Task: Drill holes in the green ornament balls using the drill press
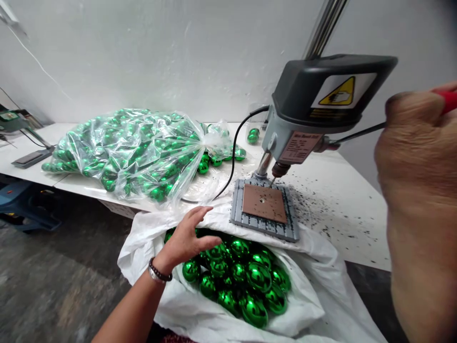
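My left hand [185,238], a dark bead bracelet on its wrist, is open with thumb and fingers apart. It hovers over the shiny green balls [238,272] that fill an open white sack [214,319] at the table's front edge. At the right edge, my right hand [417,143] is closed around a red handle [449,99] beside the bench drill [314,105]. Most of its fingers are hidden or out of frame. Under the drill bit, a brown square plate [264,204] with a small hole lies on the grey slotted base [293,228].
A tied clear plastic bag [132,152] of green balls lies on the white table [357,209]. Behind the drill stands a clear container [254,128] with green balls. Dark shavings litter the tabletop. Another drill stand [34,155] and a blue stool [28,205] are at left.
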`<state>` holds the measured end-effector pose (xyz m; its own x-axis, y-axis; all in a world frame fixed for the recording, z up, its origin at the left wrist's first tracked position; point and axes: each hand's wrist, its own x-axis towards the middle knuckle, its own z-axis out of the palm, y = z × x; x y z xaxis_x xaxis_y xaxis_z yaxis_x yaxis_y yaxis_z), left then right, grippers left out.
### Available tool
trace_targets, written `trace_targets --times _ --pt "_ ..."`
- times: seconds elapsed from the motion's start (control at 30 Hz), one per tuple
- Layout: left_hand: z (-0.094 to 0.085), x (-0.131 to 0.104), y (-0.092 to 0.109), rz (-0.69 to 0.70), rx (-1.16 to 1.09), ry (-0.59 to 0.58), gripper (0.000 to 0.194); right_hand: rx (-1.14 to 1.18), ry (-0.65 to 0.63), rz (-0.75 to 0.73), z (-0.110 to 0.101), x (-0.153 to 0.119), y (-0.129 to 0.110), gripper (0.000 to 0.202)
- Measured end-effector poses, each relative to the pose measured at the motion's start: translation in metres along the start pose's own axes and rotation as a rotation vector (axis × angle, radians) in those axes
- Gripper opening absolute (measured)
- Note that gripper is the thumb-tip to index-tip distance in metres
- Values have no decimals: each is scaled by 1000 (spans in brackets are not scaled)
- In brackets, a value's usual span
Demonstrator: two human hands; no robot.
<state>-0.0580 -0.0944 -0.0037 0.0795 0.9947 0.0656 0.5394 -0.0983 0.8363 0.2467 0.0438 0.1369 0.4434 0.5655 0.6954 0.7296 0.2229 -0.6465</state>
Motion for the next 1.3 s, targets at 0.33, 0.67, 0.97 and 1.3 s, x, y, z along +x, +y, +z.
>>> trace_targets --times 0.33,0.67,0.97,1.3 --pt "-6 173 -27 -74 400 267 51 -25 99 37 -2 -2 -12 17" --pt "-19 214 -38 -188 761 35 66 -31 103 -27 -3 -1 -7 31" --pt "-6 156 -15 -305 -602 29 49 35 67 -64 -3 -4 -10 41" --pt "26 118 14 -370 -926 -234 42 219 38 17 -1 -4 -17 16"
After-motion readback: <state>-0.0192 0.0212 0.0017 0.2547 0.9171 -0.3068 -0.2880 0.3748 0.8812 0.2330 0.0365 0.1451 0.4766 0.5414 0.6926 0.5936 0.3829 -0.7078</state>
